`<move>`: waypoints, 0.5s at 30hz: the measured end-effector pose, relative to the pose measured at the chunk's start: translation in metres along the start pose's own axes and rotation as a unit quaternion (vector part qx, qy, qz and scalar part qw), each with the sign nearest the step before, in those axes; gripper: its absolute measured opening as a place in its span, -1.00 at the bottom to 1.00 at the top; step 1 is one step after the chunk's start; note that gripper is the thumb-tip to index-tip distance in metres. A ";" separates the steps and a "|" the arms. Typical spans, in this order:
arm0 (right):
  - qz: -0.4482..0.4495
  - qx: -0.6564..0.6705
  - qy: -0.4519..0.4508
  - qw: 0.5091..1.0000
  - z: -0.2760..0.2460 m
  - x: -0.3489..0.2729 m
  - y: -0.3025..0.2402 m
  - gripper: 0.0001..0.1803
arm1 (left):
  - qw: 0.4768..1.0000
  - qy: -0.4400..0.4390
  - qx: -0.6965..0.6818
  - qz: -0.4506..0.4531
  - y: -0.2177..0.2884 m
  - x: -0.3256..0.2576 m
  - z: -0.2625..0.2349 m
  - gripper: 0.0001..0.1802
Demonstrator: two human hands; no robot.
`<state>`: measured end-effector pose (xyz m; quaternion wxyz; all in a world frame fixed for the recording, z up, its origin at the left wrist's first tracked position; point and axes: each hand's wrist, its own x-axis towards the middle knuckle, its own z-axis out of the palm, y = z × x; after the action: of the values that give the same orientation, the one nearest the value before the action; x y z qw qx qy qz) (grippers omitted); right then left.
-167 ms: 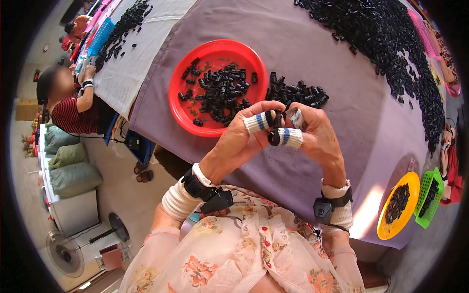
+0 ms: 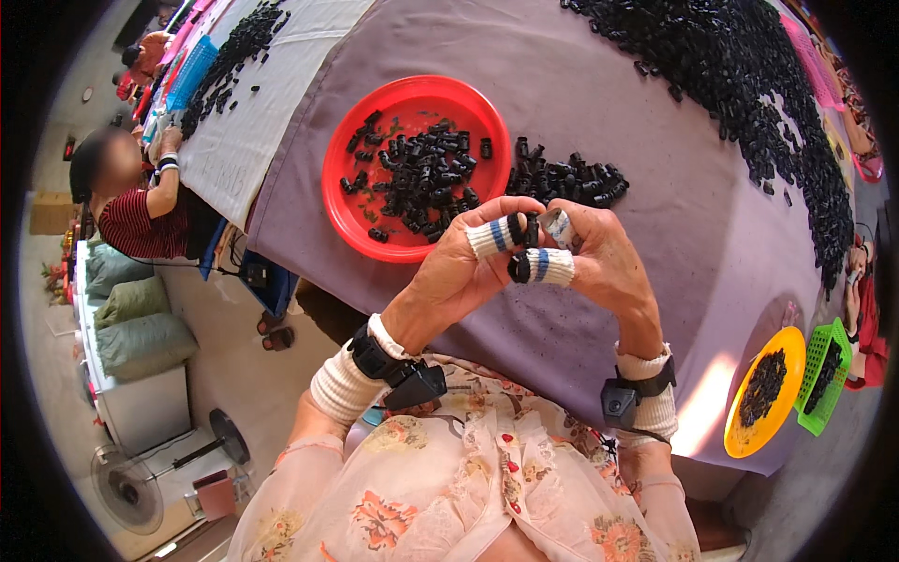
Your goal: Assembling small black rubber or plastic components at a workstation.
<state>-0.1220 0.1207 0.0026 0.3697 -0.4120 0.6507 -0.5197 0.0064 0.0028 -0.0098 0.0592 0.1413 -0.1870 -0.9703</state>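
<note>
My left hand and my right hand meet in front of me, above the near side of the cloth. Between their fingertips is a small black cylindrical part, pinched by both hands. Knitted white finger covers with a blue stripe wrap some fingers, and pale tape is on a right finger. Just beyond the left hand lies a round red tray with several black parts and dark scraps in it. Beside its right rim a loose heap of similar black parts rests on the cloth.
A purple-grey cloth covers the table. A large spread of black parts fills the far right. At the right edge are a yellow tray and a green basket. A person in a striped shirt works at the left.
The fingertips have shifted very slightly, with the right hand's fingers a little farther left. The black part is still between both hands.
</note>
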 end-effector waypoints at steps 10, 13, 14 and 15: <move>0.005 0.006 -0.019 1.000 0.003 0.001 0.006 -0.57 | 0.995 -0.016 0.096 0.023 0.002 -0.002 -0.009 -0.68; 0.002 0.008 -0.023 1.000 0.004 0.001 0.004 -0.57 | 0.993 -0.019 0.111 0.019 0.005 -0.003 -0.007 -0.65; -0.002 0.010 -0.023 1.000 0.003 0.000 0.004 -0.57 | 0.992 -0.020 0.123 0.016 0.006 -0.003 -0.007 -0.63; -0.002 0.010 -0.024 1.000 0.004 0.000 0.003 -0.57 | 0.992 -0.020 0.123 0.017 0.006 -0.003 -0.007 -0.63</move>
<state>-0.1194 0.1195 -0.0011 0.3882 -0.4216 0.6357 -0.5170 0.0114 -0.0049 -0.0125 0.0538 0.1253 -0.3086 -0.9414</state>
